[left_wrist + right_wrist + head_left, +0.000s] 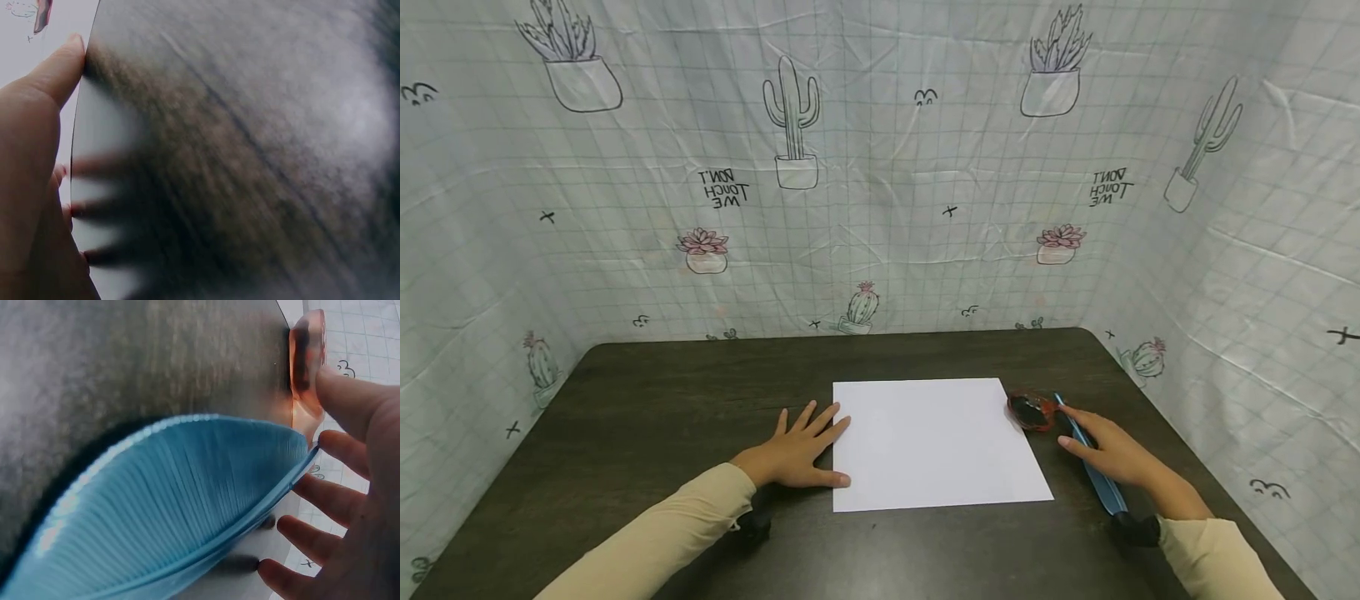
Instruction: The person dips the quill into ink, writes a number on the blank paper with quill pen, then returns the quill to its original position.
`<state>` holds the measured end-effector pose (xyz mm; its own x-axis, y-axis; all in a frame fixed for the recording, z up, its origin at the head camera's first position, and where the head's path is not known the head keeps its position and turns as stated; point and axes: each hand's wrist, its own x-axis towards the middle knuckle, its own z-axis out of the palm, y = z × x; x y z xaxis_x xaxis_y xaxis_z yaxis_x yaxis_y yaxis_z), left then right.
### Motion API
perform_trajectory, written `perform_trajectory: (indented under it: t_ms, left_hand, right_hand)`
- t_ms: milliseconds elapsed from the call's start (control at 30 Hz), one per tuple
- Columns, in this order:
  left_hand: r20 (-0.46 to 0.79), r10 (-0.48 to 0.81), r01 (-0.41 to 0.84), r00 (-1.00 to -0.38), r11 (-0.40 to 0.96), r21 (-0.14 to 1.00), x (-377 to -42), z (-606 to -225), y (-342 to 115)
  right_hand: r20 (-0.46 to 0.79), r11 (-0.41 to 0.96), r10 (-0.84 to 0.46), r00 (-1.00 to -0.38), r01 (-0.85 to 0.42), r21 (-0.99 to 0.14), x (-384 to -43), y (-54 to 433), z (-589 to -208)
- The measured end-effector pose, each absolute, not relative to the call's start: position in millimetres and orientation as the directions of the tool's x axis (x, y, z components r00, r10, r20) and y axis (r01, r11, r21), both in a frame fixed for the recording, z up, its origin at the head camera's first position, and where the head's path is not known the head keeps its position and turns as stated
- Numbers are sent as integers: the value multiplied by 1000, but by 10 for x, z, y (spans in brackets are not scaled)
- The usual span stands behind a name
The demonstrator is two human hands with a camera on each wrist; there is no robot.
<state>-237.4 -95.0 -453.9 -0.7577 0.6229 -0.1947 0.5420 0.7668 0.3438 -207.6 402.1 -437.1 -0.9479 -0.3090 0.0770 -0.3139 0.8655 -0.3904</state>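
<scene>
A white sheet of paper (pixel 932 442) lies on the dark table. My left hand (pixel 797 452) is spread with its fingertips and thumb at the sheet's left edge; the left wrist view shows the thumb (pixel 59 69) along that edge. A long blue leaf-shaped piece (pixel 1097 467), ribbed and glossy in the right wrist view, lies right of the sheet. My right hand (pixel 1112 450) is over it, fingers apart, the index fingertip touching its narrow far end (pixel 309 450). A glossy red-orange piece with a dark middle (pixel 1031 411) overlaps the sheet's right edge, near the right thumb.
The dark wooden table (pixel 700 375) has rounded far corners. A white gridded cloth (pixel 880 208) printed with cacti and potted plants hangs around its back and sides. Dark wrist straps (pixel 1133 529) sit beneath the sleeves.
</scene>
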Motion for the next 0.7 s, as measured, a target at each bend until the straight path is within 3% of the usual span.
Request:
perform_trajectory:
  t_ms: [367, 700]
  left_hand:
    - [-207, 619, 535, -758, 771, 345, -2379, -4532, -954]
    - [-210, 619, 538, -757, 773, 338, -2380, -4531, -949]
  right_hand:
    - [138, 868, -332, -933, -359, -343, -2149, 4048, -4369]
    - [136, 883, -272, -953, -304, -358, -2206, 4044, -4387]
